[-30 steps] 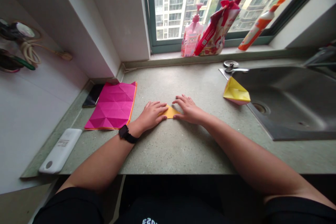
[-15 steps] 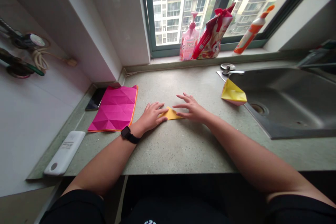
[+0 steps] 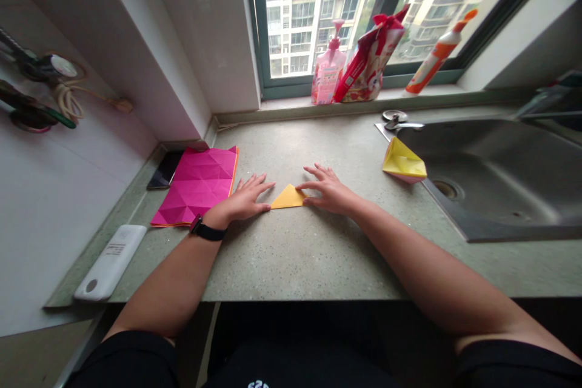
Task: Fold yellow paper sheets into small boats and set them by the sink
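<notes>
Left hand (image 3: 240,200) has slid back off the folded yellow paper triangle (image 3: 288,198) — now open, fingers spread, just beside its left tip; right hand (image 3: 330,192) also open, gripping nothing, fingers at the right tip — triangle lies flat on the bench (image 3: 318,254).

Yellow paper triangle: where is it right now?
In the head view, the yellow paper triangle lies flat on the speckled countertop, between the left hand and the right hand, right of the pink folded sheet.

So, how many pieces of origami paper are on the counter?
3: creased magenta sheet, yellow triangle between left hand and right hand, folded yellow model by the sink.
</notes>
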`<state>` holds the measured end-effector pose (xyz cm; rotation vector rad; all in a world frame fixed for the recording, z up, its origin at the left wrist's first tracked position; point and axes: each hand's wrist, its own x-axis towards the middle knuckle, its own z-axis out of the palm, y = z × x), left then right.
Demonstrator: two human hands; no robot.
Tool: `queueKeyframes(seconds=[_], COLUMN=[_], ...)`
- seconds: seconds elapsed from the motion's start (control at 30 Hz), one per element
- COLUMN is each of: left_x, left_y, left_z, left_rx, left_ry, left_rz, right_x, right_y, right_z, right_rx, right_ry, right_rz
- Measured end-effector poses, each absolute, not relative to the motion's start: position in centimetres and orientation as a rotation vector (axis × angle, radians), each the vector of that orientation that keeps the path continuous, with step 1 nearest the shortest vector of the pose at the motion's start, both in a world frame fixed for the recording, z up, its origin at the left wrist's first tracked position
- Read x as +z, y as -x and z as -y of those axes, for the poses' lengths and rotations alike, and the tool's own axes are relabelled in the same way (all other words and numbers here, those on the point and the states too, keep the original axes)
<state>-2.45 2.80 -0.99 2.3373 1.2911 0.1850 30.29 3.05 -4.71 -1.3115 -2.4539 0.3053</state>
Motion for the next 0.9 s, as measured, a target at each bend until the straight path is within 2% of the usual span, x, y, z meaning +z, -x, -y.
queueKeyframes(seconds=[0.2,0.43,0.9], left_x=[-0.1,-0.8,-0.5], left_y=[1.3,-2.5,-2.9], left_z=[-2.1,0.5,0.1], left_rx=[0.711,0.492,0.571], left_ry=[-2.334,-2.596,-2.561], left_rz=[-1.103,-1.145,-1.212], right_x=[-4.0,-3.7,-3.0], right_y=[-30.2,-30.1,-30.1], right_z=[-3.0,-2.7,-2.1], right_rx=[0.38,0.387,0.429], right_ry=[1.309,1.295,1.109], right_rz=[2.462,2.45,2.462])
